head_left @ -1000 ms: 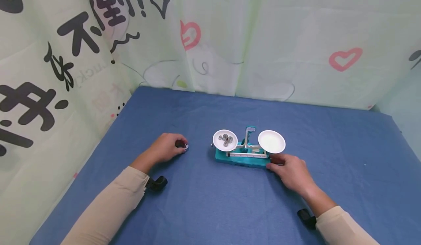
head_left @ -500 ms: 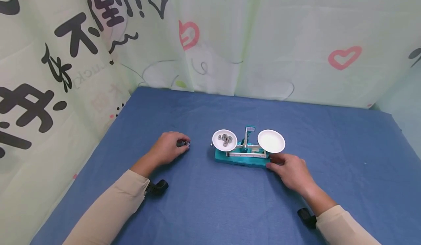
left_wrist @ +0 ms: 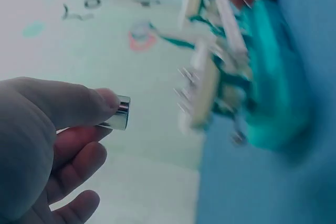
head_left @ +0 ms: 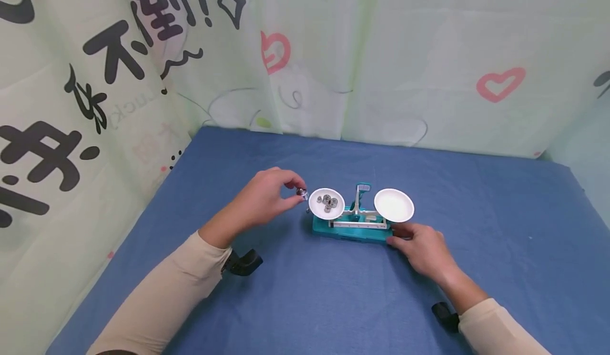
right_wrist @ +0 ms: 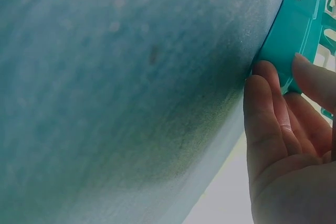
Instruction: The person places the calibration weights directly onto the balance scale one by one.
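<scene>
My left hand [head_left: 262, 198] pinches a small shiny metal weight [left_wrist: 122, 113] between thumb and fingertip, just off the left rim of the balance scale [head_left: 350, 233]. The scale has a teal base and two white pans. Several small metal weights [head_left: 326, 199] stand in its left pan [head_left: 321, 213]; the right pan [head_left: 394, 205] holds nothing. At the base's right end, my right hand [head_left: 423, 251] grips the corner, thumb on the near side and fingers at the end face, as the right wrist view also shows. The scale looks blurred in the left wrist view.
A blue cloth [head_left: 305, 302] covers the table under the scale. Behind and to the left hangs a pale curtain [head_left: 410, 53] with printed characters and hearts, meeting the table's far edge. Black wrist cameras [head_left: 244, 263] sit on both wrists.
My left hand has lifted the weight from left of the scale and moved right, up to the left pan. The right hand and the scale have stayed in place.
</scene>
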Demonstrator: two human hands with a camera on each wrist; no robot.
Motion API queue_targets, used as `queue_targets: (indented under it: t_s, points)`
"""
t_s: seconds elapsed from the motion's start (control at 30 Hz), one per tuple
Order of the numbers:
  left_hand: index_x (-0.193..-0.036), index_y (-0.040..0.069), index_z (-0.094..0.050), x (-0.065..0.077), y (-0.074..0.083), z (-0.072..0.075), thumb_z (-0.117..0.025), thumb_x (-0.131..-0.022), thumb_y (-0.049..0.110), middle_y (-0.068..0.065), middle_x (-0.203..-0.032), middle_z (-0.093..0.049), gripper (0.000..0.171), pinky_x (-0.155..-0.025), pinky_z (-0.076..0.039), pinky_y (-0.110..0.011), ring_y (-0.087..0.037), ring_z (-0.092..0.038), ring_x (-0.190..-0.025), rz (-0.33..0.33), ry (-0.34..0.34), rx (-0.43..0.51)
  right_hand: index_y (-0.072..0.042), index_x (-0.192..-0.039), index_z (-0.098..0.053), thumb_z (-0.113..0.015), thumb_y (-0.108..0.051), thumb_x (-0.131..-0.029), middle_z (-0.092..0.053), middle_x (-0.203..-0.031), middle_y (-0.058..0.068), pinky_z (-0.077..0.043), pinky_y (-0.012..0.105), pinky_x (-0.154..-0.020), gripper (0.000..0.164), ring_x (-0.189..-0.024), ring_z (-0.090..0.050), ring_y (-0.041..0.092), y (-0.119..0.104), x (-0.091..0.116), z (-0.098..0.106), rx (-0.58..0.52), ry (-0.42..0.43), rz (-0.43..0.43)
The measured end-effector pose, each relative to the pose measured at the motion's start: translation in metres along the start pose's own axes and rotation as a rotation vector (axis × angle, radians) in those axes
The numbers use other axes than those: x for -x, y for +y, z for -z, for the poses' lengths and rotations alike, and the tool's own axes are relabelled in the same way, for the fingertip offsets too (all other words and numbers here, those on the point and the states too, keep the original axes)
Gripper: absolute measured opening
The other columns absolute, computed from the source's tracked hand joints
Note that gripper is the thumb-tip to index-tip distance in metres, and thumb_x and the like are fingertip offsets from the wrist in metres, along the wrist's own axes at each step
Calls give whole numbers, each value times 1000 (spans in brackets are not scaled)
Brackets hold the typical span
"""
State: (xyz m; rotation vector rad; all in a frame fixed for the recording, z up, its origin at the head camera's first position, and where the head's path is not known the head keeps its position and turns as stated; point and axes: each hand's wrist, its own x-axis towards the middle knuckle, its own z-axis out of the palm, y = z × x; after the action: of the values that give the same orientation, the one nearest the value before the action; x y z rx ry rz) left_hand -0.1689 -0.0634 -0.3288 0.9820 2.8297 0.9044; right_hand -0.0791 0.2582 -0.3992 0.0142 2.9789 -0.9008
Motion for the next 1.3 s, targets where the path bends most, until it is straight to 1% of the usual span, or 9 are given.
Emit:
queue_targets:
  t_s: [0.17, 0.27, 0.4, 0.47, 0.6, 0.7, 0.83, 1.0, 1.3]
  points:
    - [-108, 14, -73, -19, 33, 9, -76, -91, 19, 3, -103, -68, 18, -89, -47, -35, -16, -56, -102, -66, -36, -9, 4, -122, -68, -70, -19, -94, -72, -111, 18, -43, 58, -94, 37, -110, -63, 39, 0, 1, -1, -3, -15, -26]
    - [-108, 15, -72, -33, 50, 9, -75, -92, 20, 5, -104, -67, 17, -90, -46, -32, -15, -55, -104, -110, -66, -24, 5, -123, -67, -70, -19, -94, -71, -112, 20, -44, 58, -93, 38, -110, -63, 39, -1, 0, 0, -2, -23, -39]
    - [-110, 18, -70, -51, 68, 3, -72, -94, 24, 7, -106, -68, 17, -91, -44, -29, -12, -55, -105, -159, -112, -57, 5, -124, -66, -70, -20, -94, -70, -113, 20, -44, 59, -92, 39, -110, -62, 40, -1, -1, 0, 1, -34, -46]
    - [-111, 18, -69, -58, 76, -2, -71, -95, 26, 8, -108, -68, 18, -93, -43, -28, -10, -56, -106, -186, -133, -87, 5, -124, -66, -70, -20, -95, -70, -113, 21, -41, 60, -94, 39, -110, -62, 41, -1, 0, 0, -4, -38, -46]
    - [-114, 20, -69, -70, 89, -14, -69, -97, 31, 10, -112, -69, 21, -98, -40, -31, -8, -57, -103, -234, -157, -153, 5, -124, -66, -70, -20, -95, -70, -113, 21, -42, 60, -94, 39, -111, -62, 41, 0, 1, 0, -12, -32, -37]
    - [-115, 21, -68, -76, 97, -23, -66, -98, 34, 12, -112, -68, 21, -99, -38, -33, -7, -56, -100, -256, -174, -197, 5, -123, -67, -70, -21, -95, -70, -113, 21, -46, 59, -90, 39, -109, -63, 41, 0, 1, 1, -15, -26, -27]
    - [-117, 22, -67, -83, 105, -37, -62, -101, 35, 13, -110, -66, 22, -97, -39, -30, -6, -55, -98, -275, -208, -261, 4, -122, -68, -70, -20, -94, -71, -111, 20, -46, 58, -91, 37, -108, -64, 40, 0, 2, 1, -22, -15, -11]
    - [-116, 26, -67, -90, 110, -50, -60, -101, 34, 17, -104, -62, 18, -101, -35, -34, -3, -52, -97, -259, -227, -322, 3, -121, -69, -69, -18, -94, -72, -110, 17, -47, 57, -90, 34, -106, -65, 39, 0, 3, 2, -24, 3, 13]
    - [-112, 27, -66, -100, 115, -62, -60, -100, 35, 19, -93, -58, 15, -96, -33, -36, -1, -51, -89, -241, -272, -365, 5, -121, -68, -68, -18, -94, -72, -110, 19, -34, 64, -99, 35, -108, -64, 42, 1, 3, 2, -19, 2, 14]
